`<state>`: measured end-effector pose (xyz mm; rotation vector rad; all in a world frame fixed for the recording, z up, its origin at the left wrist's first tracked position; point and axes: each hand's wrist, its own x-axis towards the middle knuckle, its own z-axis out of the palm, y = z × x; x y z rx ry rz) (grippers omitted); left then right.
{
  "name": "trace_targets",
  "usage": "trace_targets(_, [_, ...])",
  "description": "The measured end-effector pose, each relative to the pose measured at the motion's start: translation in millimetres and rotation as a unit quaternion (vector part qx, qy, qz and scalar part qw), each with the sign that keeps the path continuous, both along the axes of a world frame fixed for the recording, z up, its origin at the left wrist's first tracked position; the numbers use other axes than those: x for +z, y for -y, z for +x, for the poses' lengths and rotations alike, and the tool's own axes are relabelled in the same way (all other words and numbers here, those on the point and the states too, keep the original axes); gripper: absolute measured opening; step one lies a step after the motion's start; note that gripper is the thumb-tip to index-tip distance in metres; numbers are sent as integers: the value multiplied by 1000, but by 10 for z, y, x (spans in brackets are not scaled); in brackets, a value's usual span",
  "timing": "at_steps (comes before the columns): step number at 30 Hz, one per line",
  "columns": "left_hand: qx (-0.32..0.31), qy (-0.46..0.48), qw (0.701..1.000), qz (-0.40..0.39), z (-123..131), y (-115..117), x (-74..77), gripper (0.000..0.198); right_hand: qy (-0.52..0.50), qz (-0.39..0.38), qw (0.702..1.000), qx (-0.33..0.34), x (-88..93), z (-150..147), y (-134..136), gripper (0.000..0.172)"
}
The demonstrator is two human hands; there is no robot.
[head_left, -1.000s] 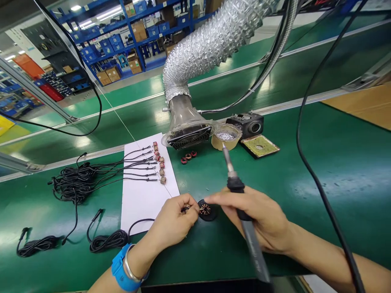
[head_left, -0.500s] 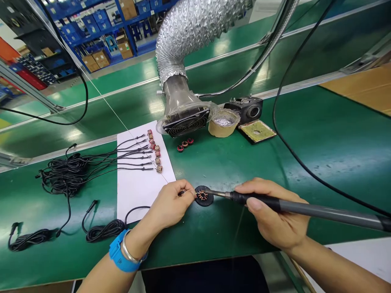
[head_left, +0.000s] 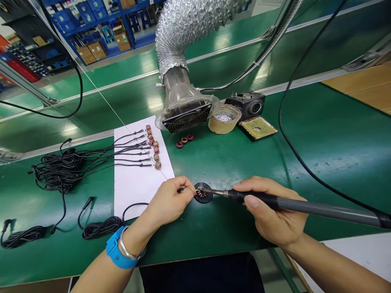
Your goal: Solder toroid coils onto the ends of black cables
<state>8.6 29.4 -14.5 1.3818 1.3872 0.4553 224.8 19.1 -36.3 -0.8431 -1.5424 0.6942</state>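
My right hand (head_left: 275, 211) is wrapped round the dark handle of a soldering iron (head_left: 324, 209), whose tip points left. The tip meets a small copper-wound toroid coil (head_left: 200, 193) that rests on a round black pad (head_left: 208, 198). Pinched between the thumb and fingers of my left hand (head_left: 174, 199) is the end of a black cable (head_left: 134, 204), held against the coil's left side; the fingers hide most of that end. A blue wrist strap (head_left: 119, 250) and a silver bangle circle my left wrist.
White paper (head_left: 131, 189) at left carries several coils (head_left: 156, 150) beside cable ends. Coiled black cables (head_left: 58, 171) lie farther left. Three coils (head_left: 184, 141) sit below the fume extractor (head_left: 187, 118). Behind are a solder pot (head_left: 224, 122), a yellow sponge tray (head_left: 258, 128) and a hanging cord (head_left: 287, 130).
The iron's tip has shifted slightly left over the coil. My left hand keeps its pinch by the coil. The whole view has moved a little.
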Motion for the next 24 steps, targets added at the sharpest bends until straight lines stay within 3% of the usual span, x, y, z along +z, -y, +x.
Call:
trace_targets(10, [3, -3, 1000, -1, 12, 6, 10, 15, 21, 18, 1000, 2, 38, -21, 11, 18])
trace_targets(24, [0, -9, 1000, 2, 24, 11, 16, 14, 88, 122, 987, 51, 130, -39, 65, 34])
